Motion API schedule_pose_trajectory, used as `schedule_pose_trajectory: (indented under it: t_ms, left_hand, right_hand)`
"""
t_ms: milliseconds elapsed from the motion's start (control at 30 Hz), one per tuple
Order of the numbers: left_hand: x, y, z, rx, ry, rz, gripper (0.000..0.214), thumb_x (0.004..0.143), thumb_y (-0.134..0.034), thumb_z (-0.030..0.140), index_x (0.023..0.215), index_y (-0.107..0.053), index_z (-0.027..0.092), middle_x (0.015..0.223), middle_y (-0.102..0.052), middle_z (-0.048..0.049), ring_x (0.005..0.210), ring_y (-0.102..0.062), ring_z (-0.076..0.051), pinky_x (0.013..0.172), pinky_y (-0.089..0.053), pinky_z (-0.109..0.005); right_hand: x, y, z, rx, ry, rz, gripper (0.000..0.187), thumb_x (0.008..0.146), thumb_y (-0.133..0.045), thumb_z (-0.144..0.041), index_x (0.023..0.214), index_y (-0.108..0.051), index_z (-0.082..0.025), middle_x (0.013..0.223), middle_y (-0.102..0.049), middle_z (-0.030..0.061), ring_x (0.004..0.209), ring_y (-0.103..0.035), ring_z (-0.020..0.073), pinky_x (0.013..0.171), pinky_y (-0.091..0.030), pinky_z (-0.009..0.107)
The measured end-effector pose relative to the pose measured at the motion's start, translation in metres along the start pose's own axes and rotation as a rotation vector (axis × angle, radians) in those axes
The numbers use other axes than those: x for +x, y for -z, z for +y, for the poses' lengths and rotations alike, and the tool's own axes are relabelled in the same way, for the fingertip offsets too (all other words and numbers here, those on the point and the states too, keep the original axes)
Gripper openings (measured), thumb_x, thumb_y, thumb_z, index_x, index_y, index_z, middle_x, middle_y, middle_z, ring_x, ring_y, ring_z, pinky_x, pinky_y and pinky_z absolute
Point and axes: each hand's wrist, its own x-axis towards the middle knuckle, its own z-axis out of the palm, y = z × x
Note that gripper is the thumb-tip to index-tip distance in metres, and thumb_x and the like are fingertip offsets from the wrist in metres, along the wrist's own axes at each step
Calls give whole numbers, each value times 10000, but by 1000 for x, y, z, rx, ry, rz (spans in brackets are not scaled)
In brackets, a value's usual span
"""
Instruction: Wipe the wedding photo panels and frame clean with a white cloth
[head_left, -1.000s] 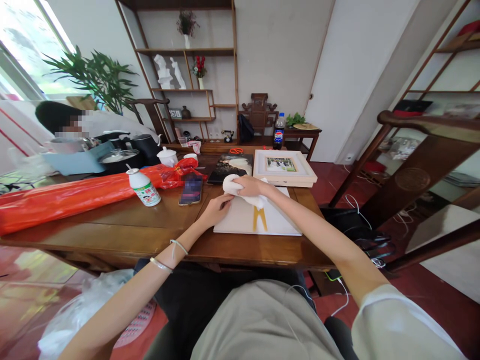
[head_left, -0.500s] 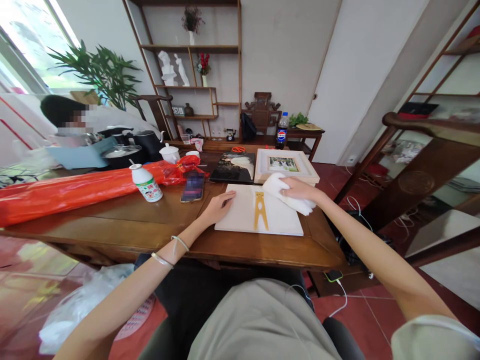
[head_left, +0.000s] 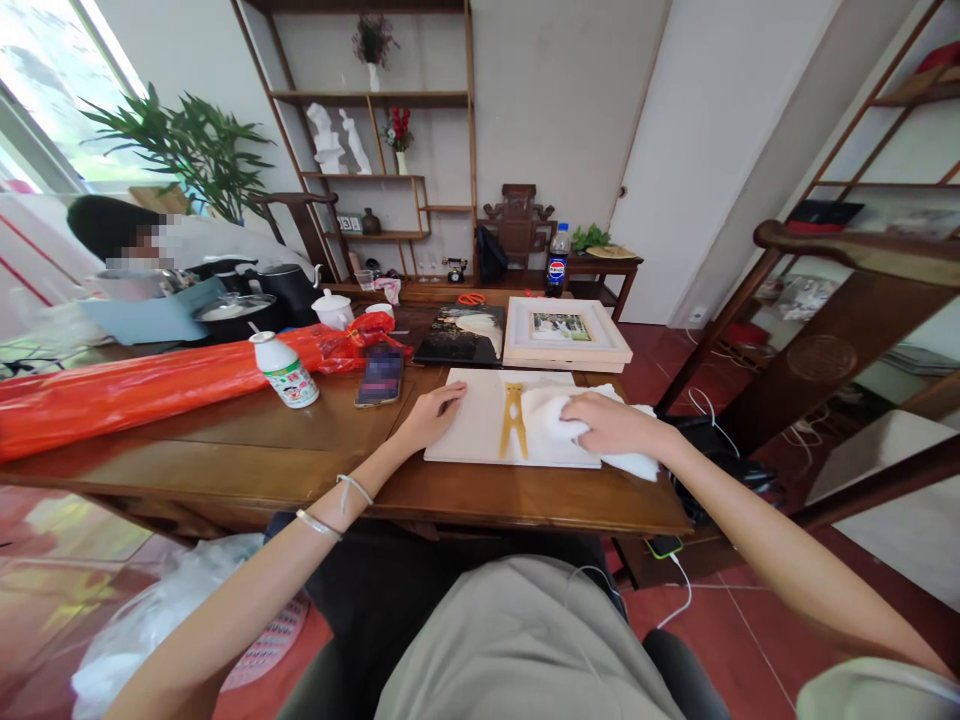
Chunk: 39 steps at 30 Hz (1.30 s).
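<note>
A white flat board (head_left: 476,430) with a yellow wooden stand piece (head_left: 512,421) on it lies near the front edge of the brown table (head_left: 225,450). My left hand (head_left: 429,415) rests flat on the board's left edge, fingers loosely spread. My right hand (head_left: 609,423) presses a white cloth (head_left: 559,415) onto the board's right side, fingers closed over it. Part of the cloth hangs past the board's right corner.
Behind the board stand a cream picture frame (head_left: 566,335) and a dark picture (head_left: 461,336). A phone (head_left: 380,379), a small white bottle (head_left: 283,370) and a long orange plastic roll (head_left: 127,390) lie to the left. Another person sits at the far left. A wooden chair (head_left: 847,330) stands at the right.
My right hand has swept the cloth from the board's far left corner across to its right side and then toward me. The left hand has stayed on the left edge.
</note>
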Motion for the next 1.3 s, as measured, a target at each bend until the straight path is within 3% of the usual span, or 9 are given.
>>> schedule_pose_trajectory:
  t_ms: [133, 267, 367, 567, 667, 867, 1067, 1200, 1300]
  left_hand:
    - [0, 0, 0, 1, -18, 2, 379, 835, -429, 306, 1087, -634, 111, 1238, -573, -114, 1175, -517, -225, 1050, -354, -378]
    - [0, 0, -1, -15, -24, 8, 368, 830, -438, 312, 1068, -642, 120, 1228, -581, -109, 1166, -525, -236, 1046, -358, -395]
    - [0, 0, -1, -13, -20, 7, 347, 826, -439, 297, 1060, -646, 146, 1223, -589, -86, 1163, -529, -219, 1044, -362, -387]
    - [0, 0, 0, 12, -17, 6, 347, 825, -434, 286, 1071, -642, 156, 1228, -587, -75, 1163, -529, -202, 1044, -366, -370]
    - [0, -1, 0, 5, -27, 14, 362, 832, -427, 295, 1072, -639, 126, 1222, -587, -102, 1159, -533, -206, 1043, -366, -369]
    - [0, 0, 0, -10, -15, 6, 355, 827, -444, 303, 1066, -642, 130, 1226, -584, -103, 1165, -526, -222, 1045, -360, -384]
    - [0, 0, -2, 5, -14, 3, 368, 831, -432, 302, 1084, -636, 130, 1234, -581, -91, 1177, -516, -217, 1050, -358, -357]
    - [0, 0, -2, 6, -12, -3, 361, 830, -440, 297, 1078, -641, 129, 1232, -582, -94, 1177, -514, -231, 1051, -357, -366]
    - [0, 0, -1, 18, -16, 0, 362, 834, -435, 290, 1080, -638, 120, 1230, -583, -100, 1172, -519, -225, 1049, -359, -363]
  right_hand:
    - [35, -13, 28, -44, -65, 100, 286, 627, -453, -67, 851, -616, -139, 880, -617, 101, 855, -540, 236, 711, -368, 290]
    - [46, -20, 32, -45, -115, 159, 223, 649, -454, -100, 802, -610, -145, 867, -608, 95, 834, -538, 232, 695, -364, 291]
    - [34, -20, 17, -38, -68, 150, 267, 614, -447, -83, 809, -615, -155, 892, -609, 88, 854, -536, 232, 720, -360, 294]
    - [-18, -2, -35, 13, 32, -67, 221, 540, -432, -50, 664, -556, -185, 757, -600, 49, 723, -532, 200, 638, -342, 284]
    - [-32, 3, -46, 42, 43, -111, 208, 536, -442, -50, 652, -539, -193, 761, -597, 45, 725, -531, 199, 645, -348, 286]
    - [-1, -9, -2, 35, -23, 28, 296, 594, -464, -60, 837, -603, -156, 864, -607, 80, 863, -531, 229, 746, -373, 292]
    - [45, -22, 34, -19, -99, 130, 187, 766, -505, -195, 916, -599, -137, 933, -606, 113, 933, -517, 254, 772, -379, 312]
    - [44, -21, 16, -89, -92, 146, 209, 844, -451, -282, 851, -608, -144, 862, -603, 114, 897, -519, 264, 756, -380, 334]
    - [23, -16, -13, -69, 7, 96, 148, 784, -466, -171, 818, -609, -152, 896, -602, 110, 914, -527, 255, 779, -383, 332]
